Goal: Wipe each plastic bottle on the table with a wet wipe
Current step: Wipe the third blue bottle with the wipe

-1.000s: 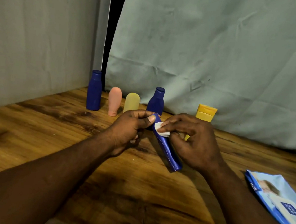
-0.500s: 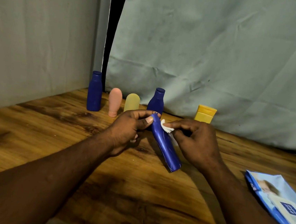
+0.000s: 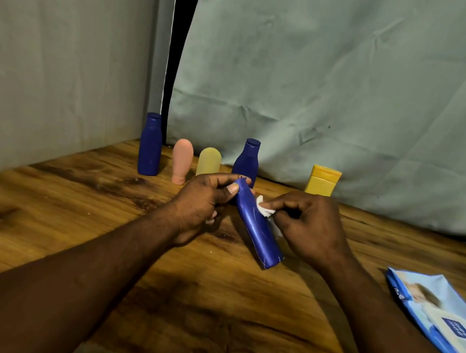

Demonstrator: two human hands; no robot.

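The left hand [image 3: 203, 202] pinched the blue tube's [image 3: 258, 224] top, steadying it while right-hand [image 3: 309, 226] fingers pressed the wet wipe [image 3: 264, 207] against it.

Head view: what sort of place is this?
Likely a makeshift recording setup: grey cloth backdrop hung behind a wooden table, with a row of plastic bottles and a wipes pack.

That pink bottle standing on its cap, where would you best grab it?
Probably take the pink bottle around its wide upper body, coming from the near side. It balances on a narrow cap, so a sideways nudge could tip it, and the tall blue bottle and yellowish bottle stand close on either side.
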